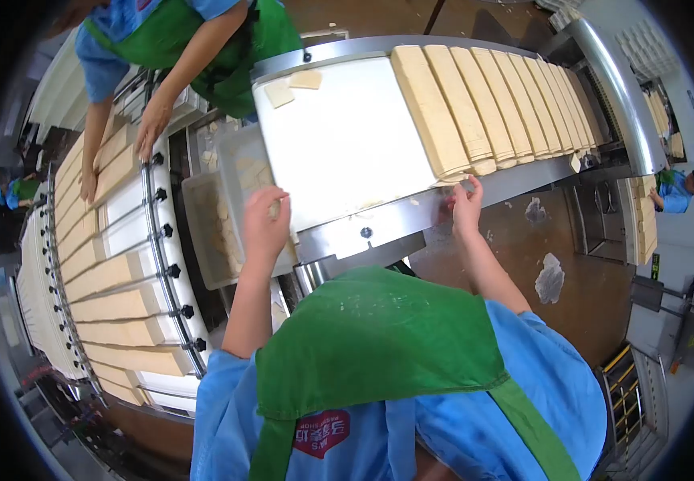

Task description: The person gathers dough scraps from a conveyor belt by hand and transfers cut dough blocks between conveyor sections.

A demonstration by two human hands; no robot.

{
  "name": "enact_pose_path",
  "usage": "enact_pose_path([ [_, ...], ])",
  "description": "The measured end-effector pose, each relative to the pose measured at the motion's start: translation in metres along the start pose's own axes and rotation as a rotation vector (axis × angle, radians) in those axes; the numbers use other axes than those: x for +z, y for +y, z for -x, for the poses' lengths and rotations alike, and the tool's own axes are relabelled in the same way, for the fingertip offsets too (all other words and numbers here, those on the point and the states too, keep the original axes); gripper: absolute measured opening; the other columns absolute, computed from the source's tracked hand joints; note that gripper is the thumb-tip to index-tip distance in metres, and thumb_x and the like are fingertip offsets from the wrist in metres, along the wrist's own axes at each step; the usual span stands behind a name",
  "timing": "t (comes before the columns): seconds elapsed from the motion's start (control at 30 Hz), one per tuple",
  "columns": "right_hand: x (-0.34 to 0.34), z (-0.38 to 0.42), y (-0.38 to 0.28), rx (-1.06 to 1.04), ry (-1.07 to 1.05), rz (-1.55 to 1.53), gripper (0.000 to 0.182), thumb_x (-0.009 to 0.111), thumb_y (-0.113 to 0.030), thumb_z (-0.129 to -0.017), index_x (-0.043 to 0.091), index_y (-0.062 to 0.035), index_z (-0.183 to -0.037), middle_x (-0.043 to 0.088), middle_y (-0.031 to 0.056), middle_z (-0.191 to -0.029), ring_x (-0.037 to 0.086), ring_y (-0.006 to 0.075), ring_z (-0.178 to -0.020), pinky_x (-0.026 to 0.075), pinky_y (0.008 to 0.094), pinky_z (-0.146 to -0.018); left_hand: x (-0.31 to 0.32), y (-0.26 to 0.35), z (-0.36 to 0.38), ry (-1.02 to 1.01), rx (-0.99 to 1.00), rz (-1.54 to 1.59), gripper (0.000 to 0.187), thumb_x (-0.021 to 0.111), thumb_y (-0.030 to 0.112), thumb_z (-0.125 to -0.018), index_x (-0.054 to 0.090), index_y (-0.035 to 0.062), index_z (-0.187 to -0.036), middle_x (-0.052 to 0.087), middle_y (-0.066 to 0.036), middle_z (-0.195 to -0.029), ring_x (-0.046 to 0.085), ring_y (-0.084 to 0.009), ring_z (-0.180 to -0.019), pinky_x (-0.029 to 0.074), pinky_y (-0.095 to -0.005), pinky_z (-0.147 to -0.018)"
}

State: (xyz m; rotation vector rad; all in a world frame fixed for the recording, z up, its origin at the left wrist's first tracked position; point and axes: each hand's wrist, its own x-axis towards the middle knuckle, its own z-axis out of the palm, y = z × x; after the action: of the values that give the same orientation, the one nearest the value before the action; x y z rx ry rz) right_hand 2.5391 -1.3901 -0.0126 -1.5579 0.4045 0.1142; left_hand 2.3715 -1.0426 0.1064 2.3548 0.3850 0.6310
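Observation:
My left hand (267, 223) is raised at the near left corner of the white conveyor belt (347, 136), its fingers curled in. A small pale bit shows between thumb and fingers, too small to name. At the belt's near edge, the bent fingers of my right hand (467, 207) come together by the lower end of the closest layered dough strip (431, 112). Whether they grip the dough's edge is hard to see. More pale strips lie overlapped in a row to the right. Two small square dough pieces, one a flat scrap (306, 79), rest on the belt's far left corner.
A co-worker in a green apron (171, 48) has both hands on dough strips on the left conveyor (114, 309), which has a rail with black knobs. Plastic bins (203, 232) with dough scraps stand between the conveyors. Plastic pieces (550, 279) lie on the wet floor.

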Motion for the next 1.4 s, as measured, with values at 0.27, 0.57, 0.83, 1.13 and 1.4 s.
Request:
enact_pose_path([
  [0.27, 0.029, -0.032, 0.011, -0.178, 0.097, 0.168, 0.05, 0.064, -0.016, -0.087, 0.047, 0.0009, -0.13, 0.05, 0.0009, -0.076, 0.048, 0.0109, -0.068, 0.044, 0.0245, -0.064, 0.093, 0.048, -0.092, -0.353, 0.093, 0.032, 0.006, 0.065, 0.007, -0.08, 0.065, 0.0015, -0.083, 0.063, -0.013, -0.088, 0.06, -0.0319, -0.086, 0.049, -0.0379, -0.077],
  [0.57, 0.027, -0.025, 0.012, -0.412, 0.14, 0.464, 0.061, 0.069, -0.02, -0.075, 0.05, 0.001, -0.129, 0.052, 0.0058, -0.077, 0.048, 0.02, -0.069, 0.042, 0.0335, -0.064, 0.261, 0.035, -0.24, -0.403, 0.338, -0.219, 0.026, 0.066, 0.016, -0.08, 0.064, 0.0028, -0.102, 0.063, -0.016, -0.105, 0.058, -0.0336, -0.101, 0.047, -0.0399, -0.089],
  [0.83, 0.022, -0.03, 0.011, -0.475, 0.106, 0.577, 0.066, 0.073, -0.023, -0.07, 0.051, 0.0028, -0.127, 0.054, 0.0072, -0.076, 0.051, 0.0253, -0.073, 0.042, 0.0382, -0.072, 0.359, 0.063, -0.289, -0.262, 0.194, -0.415, 0.079, 0.07, 0.046, -0.072, 0.043, 0.0041, -0.134, 0.044, -0.015, -0.135, 0.039, -0.0289, -0.128, 0.039, -0.0458, -0.098],
  [1.13, 0.037, 0.002, -0.027, -0.373, -0.296, 0.63, 0.051, 0.071, -0.021, -0.078, 0.053, 0.0003, -0.121, 0.061, 0.0145, -0.084, 0.059, 0.0314, -0.08, 0.046, 0.0413, -0.07, 0.274, 0.024, -0.258, -0.192, -0.202, -0.515, 0.073, 0.068, 0.048, -0.074, 0.046, 0.0091, -0.132, 0.044, -0.014, -0.137, 0.037, -0.0274, -0.132, 0.032, -0.0477, -0.106],
  [1.4, 0.076, -0.033, -0.099, -0.536, -0.857, 1.166, 0.073, 0.078, -0.046, -0.062, 0.055, -0.008, -0.119, 0.065, 0.0154, -0.094, 0.059, 0.0328, -0.094, 0.043, 0.044, -0.084, 0.067, -0.006, -0.173, -0.317, -0.739, -0.746, 0.079, 0.073, 0.063, -0.065, 0.061, 0.0003, -0.112, 0.061, -0.022, -0.111, 0.061, -0.0335, -0.107, 0.05, -0.0466, -0.088],
])
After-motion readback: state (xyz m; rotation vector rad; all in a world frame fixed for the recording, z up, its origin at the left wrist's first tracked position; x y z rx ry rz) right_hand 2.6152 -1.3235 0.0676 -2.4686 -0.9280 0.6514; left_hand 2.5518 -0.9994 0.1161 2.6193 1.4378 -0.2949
